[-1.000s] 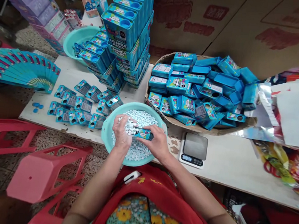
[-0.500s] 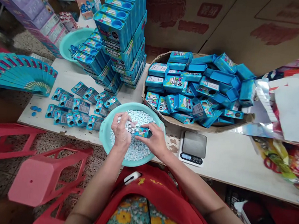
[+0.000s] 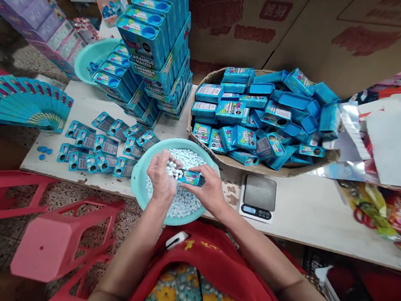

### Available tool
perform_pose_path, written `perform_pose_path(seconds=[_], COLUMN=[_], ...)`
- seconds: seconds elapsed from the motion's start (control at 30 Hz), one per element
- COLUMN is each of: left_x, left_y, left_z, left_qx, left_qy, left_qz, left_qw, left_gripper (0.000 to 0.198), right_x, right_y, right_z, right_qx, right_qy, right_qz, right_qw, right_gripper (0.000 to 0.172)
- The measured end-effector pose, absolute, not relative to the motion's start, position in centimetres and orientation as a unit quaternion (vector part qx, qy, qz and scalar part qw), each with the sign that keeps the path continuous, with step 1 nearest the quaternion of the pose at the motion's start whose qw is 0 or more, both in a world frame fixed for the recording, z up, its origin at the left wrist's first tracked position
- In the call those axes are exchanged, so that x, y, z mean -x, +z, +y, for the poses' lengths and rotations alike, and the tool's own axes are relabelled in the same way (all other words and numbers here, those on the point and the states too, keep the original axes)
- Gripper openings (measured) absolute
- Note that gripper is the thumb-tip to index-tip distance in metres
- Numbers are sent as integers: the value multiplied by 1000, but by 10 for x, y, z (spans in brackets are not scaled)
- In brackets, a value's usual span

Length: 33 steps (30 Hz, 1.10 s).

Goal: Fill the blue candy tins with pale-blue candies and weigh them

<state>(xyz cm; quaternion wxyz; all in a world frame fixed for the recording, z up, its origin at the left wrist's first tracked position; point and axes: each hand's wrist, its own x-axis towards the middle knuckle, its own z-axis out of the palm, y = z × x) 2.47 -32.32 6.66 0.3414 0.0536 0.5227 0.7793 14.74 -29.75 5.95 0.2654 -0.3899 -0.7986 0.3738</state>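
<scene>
My left hand is cupped around a small heap of white candies. Lying sideways, a blue candy box has its end against that heap, and my right hand grips it between thumb and fingers. Both hands are over a turquoise basin with many pale candies in it. Left of the basin, several similar blue boxes lie on the white table. My left palm and the box's opening are partly hidden.
A cardboard tray heaped with blue boxes stands behind the basin, with a digital scale in front. Tall stacked display boxes rise at back left, near another basin. Red stools stand on the floor at left.
The blue box now lies more level and shows more of its front between my hands. My left fingers have shifted slightly around the candies. The whole view has moved a little.
</scene>
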Motion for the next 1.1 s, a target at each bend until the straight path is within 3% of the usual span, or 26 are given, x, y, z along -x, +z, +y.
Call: perform_pose_path(seconds=[0.5, 0.7, 0.83, 1.0, 1.1], left_x=[-36, -39, -45, -42, -26], left_y=[85, 63, 75, 85, 65], left_z=[-327, -318, -319, -321, -327], left_qx=[-126, -87, -95, -106, -196], left_qy=[775, 755, 775, 760, 668], left_qz=[564, 585, 549, 540, 645], left_qw=[256, 283, 299, 344, 315], left_gripper=[26, 36, 37, 41, 39], right_x=[-152, -151, -157, -170, -204], right_y=[73, 51, 52, 56, 56], right_z=[-303, -300, -301, -295, -293], right_qx=[365, 395, 389, 388, 398], right_qy=[384, 386, 397, 488, 578], right_qz=[-794, -785, -775, -707, -630], right_qw=[299, 280, 302, 333, 331], right_gripper=[38, 35, 38, 42, 47])
